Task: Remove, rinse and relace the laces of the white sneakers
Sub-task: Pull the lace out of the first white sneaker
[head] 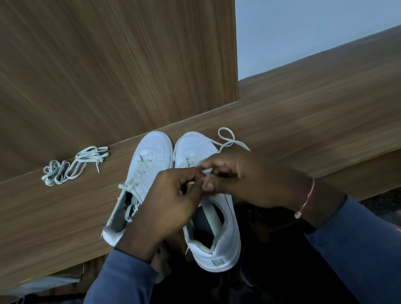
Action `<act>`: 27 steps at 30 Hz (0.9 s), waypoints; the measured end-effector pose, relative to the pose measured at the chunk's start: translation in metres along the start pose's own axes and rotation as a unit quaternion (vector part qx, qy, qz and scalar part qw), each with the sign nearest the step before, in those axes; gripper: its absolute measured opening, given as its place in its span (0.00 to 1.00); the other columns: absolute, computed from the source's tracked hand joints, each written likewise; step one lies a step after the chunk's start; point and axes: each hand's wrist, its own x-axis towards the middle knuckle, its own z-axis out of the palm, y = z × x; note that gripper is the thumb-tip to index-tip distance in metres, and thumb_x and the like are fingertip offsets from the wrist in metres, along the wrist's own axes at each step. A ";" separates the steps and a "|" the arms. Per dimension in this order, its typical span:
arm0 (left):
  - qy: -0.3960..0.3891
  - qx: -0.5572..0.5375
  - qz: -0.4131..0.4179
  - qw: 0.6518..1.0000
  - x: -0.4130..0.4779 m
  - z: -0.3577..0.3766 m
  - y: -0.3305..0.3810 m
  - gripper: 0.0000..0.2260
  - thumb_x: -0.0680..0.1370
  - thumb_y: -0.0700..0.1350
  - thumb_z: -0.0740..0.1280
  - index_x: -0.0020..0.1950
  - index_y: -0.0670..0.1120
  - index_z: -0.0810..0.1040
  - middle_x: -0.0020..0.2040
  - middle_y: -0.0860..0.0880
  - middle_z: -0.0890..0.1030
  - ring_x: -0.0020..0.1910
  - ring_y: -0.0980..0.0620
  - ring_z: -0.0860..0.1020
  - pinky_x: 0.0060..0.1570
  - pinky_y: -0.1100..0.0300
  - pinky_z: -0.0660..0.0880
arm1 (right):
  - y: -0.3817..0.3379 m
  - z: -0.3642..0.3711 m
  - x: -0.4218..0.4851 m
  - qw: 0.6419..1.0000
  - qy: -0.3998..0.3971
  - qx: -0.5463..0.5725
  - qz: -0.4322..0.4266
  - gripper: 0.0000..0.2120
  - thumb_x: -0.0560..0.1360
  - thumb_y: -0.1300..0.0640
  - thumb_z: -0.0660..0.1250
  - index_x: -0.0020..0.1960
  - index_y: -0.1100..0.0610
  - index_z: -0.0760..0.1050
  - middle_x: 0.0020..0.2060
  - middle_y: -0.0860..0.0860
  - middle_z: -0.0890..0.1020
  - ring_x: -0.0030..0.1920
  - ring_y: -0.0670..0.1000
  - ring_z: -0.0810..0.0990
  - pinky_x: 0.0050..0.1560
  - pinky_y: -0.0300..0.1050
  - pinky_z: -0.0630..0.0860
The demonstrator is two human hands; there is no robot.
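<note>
Over one sneaker (216, 249), left hand (175, 203) and right hand (246, 181) pinching its lace (228, 139), second sneaker (151, 148) just beside, spare lace (73, 166) apart

Blue long sleeves (115, 290), red thread bracelet (309, 195) on right wrist

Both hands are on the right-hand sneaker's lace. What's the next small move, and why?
Probably draw the lace onward through its eyelet with the right hand while the left hand keeps its pinch: both hands pinch it over the right sneaker, and the free end lies slack beside the toe.
</note>
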 end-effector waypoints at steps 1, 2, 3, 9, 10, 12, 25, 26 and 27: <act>0.008 0.014 0.005 1.000 0.000 -0.001 -0.003 0.08 0.77 0.45 0.67 0.40 0.46 0.83 0.34 0.45 0.81 0.31 0.50 0.76 0.32 0.52 0.71 | -0.002 -0.001 0.002 0.999 0.006 -0.053 0.002 0.07 0.77 0.51 0.69 0.49 0.54 0.82 0.36 0.50 0.85 0.38 0.44 0.83 0.42 0.41 0.78; 0.017 0.026 0.014 0.999 0.001 -0.002 -0.004 0.07 0.77 0.45 0.67 0.41 0.46 0.83 0.35 0.47 0.81 0.33 0.50 0.78 0.34 0.51 0.74 | -0.005 -0.005 0.001 0.992 0.021 -0.127 0.009 0.12 0.77 0.48 0.68 0.43 0.55 0.82 0.30 0.50 0.82 0.31 0.45 0.80 0.35 0.41 0.76; 0.024 0.029 0.022 0.999 0.002 -0.003 -0.006 0.07 0.76 0.47 0.67 0.42 0.47 0.83 0.37 0.48 0.82 0.36 0.50 0.79 0.37 0.50 0.75 | -0.007 -0.009 0.001 0.985 0.021 -0.171 0.022 0.15 0.77 0.46 0.67 0.40 0.56 0.82 0.26 0.49 0.79 0.27 0.45 0.77 0.31 0.39 0.73; 0.042 -0.043 0.019 0.998 0.014 0.009 0.003 0.11 0.76 0.49 0.58 0.43 0.48 0.79 0.40 0.45 0.79 0.43 0.46 0.78 0.49 0.52 0.75 | -0.046 0.011 -0.007 0.854 -0.072 0.515 0.012 0.15 0.80 0.53 0.57 0.41 0.60 0.74 0.29 0.55 0.78 0.28 0.53 0.79 0.32 0.45 0.76; 0.041 -0.051 0.013 0.998 0.014 0.015 0.007 0.10 0.76 0.49 0.57 0.40 0.51 0.76 0.37 0.46 0.77 0.40 0.46 0.77 0.46 0.50 0.75 | -0.047 0.015 0.000 0.804 0.015 0.595 -0.011 0.14 0.80 0.54 0.56 0.43 0.61 0.74 0.31 0.55 0.79 0.31 0.53 0.81 0.34 0.45 0.79; 0.053 0.006 0.039 0.998 0.011 0.024 0.011 0.11 0.78 0.50 0.56 0.37 0.53 0.72 0.32 0.52 0.74 0.34 0.51 0.74 0.41 0.49 0.74 | -0.044 0.015 0.014 0.764 0.204 0.612 -0.008 0.13 0.82 0.55 0.55 0.45 0.60 0.73 0.35 0.53 0.81 0.37 0.52 0.83 0.41 0.48 0.81; 0.217 0.075 0.089 0.969 0.016 -0.013 -0.001 0.06 0.74 0.38 0.71 0.43 0.49 0.84 0.39 0.52 0.80 0.40 0.60 0.78 0.44 0.72 0.70 | -0.019 0.009 -0.002 0.970 -0.038 0.204 0.125 0.16 0.81 0.56 0.57 0.41 0.58 0.79 0.26 0.53 0.75 0.24 0.48 0.68 0.27 0.41 0.65; 0.222 0.024 0.077 0.972 0.016 -0.007 0.000 0.09 0.75 0.38 0.70 0.42 0.52 0.83 0.39 0.51 0.80 0.41 0.60 0.78 0.45 0.69 0.72 | -0.028 0.011 -0.004 0.934 -0.079 0.327 0.124 0.15 0.80 0.57 0.56 0.41 0.59 0.78 0.25 0.54 0.72 0.23 0.48 0.65 0.26 0.40 0.62; 0.224 -0.042 0.062 0.972 0.016 -0.001 0.005 0.11 0.75 0.37 0.70 0.41 0.55 0.82 0.39 0.48 0.80 0.41 0.58 0.79 0.45 0.64 0.74 | -0.034 0.014 -0.004 0.893 -0.095 0.430 0.097 0.13 0.78 0.57 0.56 0.40 0.59 0.76 0.24 0.53 0.71 0.23 0.48 0.64 0.26 0.40 0.62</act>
